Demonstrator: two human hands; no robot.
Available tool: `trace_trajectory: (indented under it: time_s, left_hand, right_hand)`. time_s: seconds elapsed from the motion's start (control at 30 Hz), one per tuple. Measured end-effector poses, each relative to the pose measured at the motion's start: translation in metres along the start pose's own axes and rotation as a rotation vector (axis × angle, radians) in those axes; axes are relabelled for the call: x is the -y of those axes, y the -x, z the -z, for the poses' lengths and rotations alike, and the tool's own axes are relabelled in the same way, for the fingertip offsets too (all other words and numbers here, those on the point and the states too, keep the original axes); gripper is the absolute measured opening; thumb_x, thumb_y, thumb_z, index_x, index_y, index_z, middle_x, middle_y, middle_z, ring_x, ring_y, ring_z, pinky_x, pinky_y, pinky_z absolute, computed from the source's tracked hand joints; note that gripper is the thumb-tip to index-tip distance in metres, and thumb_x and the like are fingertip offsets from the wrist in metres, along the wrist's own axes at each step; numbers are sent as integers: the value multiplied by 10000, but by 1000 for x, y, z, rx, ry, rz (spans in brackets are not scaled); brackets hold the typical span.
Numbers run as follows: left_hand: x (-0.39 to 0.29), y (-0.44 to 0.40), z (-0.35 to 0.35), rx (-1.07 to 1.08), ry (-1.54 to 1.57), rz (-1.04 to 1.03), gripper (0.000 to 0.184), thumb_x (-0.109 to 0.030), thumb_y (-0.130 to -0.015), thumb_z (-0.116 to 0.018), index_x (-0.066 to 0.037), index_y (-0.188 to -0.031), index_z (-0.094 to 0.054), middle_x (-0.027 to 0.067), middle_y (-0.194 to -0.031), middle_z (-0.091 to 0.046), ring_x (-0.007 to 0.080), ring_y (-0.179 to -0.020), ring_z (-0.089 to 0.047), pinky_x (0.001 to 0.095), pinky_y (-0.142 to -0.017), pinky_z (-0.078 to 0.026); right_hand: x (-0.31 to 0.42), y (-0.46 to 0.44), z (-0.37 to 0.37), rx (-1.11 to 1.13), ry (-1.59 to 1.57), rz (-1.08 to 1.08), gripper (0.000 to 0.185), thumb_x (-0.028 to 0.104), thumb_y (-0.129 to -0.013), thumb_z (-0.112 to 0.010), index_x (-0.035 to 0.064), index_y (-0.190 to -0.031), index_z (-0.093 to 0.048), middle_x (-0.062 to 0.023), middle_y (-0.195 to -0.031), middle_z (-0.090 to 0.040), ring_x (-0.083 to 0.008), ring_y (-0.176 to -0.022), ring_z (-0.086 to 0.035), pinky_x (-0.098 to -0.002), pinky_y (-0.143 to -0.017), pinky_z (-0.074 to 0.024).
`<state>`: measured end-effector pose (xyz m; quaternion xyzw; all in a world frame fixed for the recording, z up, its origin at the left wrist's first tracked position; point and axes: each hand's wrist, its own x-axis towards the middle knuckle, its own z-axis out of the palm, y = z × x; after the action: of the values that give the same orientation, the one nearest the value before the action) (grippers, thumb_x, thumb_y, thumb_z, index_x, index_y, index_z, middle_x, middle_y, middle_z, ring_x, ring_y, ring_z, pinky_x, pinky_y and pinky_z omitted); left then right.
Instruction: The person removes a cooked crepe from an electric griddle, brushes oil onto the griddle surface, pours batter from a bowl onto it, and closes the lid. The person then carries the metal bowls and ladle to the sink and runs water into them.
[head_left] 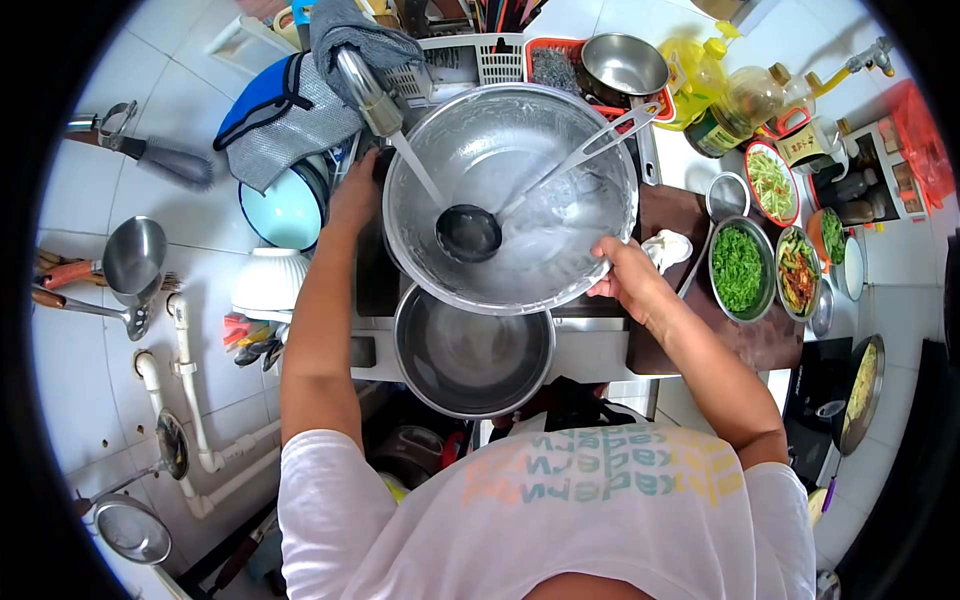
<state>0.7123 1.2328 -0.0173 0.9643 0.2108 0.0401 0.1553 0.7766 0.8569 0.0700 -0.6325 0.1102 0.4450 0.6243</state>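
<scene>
A large metal basin [560, 250] is in front of me, wet inside. My right hand [625, 272] grips its right rim, thumb on top. Inside lies a ladle [468, 233] with a dark bowl, its long slotted handle resting over the far right rim. My left hand [357, 195] is beyond the basin's left side, close to the tap; its fingers are mostly hidden, so I cannot tell what they touch. From the tap [368, 92], what looks like a stream of water falls toward the ladle. A second metal bowl [475, 385] sits partly under the basin's near edge.
Right, a brown board [690, 350] bears a bowl of chopped greens [738, 268] and a dish of cut peppers [797, 272]. Oil bottles [692, 80] stand behind. Left are a blue-rimmed enamel bowl [280, 212], white bowls [270, 280] and hanging ladles [135, 260]. A grey cloth [360, 38] drapes the tap.
</scene>
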Motion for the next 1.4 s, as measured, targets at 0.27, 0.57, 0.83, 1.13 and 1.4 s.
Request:
trace_trajectory:
  time_s: [0.27,0.57,0.83,1.13,1.4]
  left_hand:
    - [8,-6,-8,0,33,-20,511,-26,-735,-355,-90,-1242,-337,222,-1135,-453,359,-1041,-447,414,-851,-378]
    - [9,-7,-14,13,269,1,567,-4,-725,-402,-88,-1275,-293,221,-1111,-484,358,-1023,-469,381,-865,-371]
    - [18,9,-12,-98,367,41,437,-87,-788,-424,-46,-1220,-367,179,-1115,-505,299,-1054,-476,331,-883,-360]
    - [6,-2,-4,-6,1222,509,461,-249,-843,-443,13,-1214,-361,142,-1164,-475,270,-1119,-417,353,-911,-353]
    - [-6,-3,8,-60,1902,610,504,-260,-879,-382,67,-1236,-243,210,-1264,-321,312,-1175,-334,403,-986,-288]
  right_hand:
    - [-3,16,20,24,-5,-84,157,140,-767,-447,19,-867,-441,-102,-785,-536,-182,-587,-553,-270,-500,-493]
    - [4,27,16,-2,5,-7,185,135,-759,-442,2,-886,-459,-101,-785,-556,-179,-616,-572,-271,-490,-490]
    - [9,13,8,-2,10,24,192,152,-758,-452,-1,-873,-466,-95,-772,-563,-151,-621,-572,-260,-488,-494]
    - [11,8,9,-35,32,88,241,161,-751,-466,-17,-911,-431,-127,-807,-533,-204,-596,-566,-286,-483,-512]
    - [15,12,14,-35,22,45,219,145,-749,-463,2,-911,-430,-109,-785,-533,-180,-579,-551,-275,-435,-475]
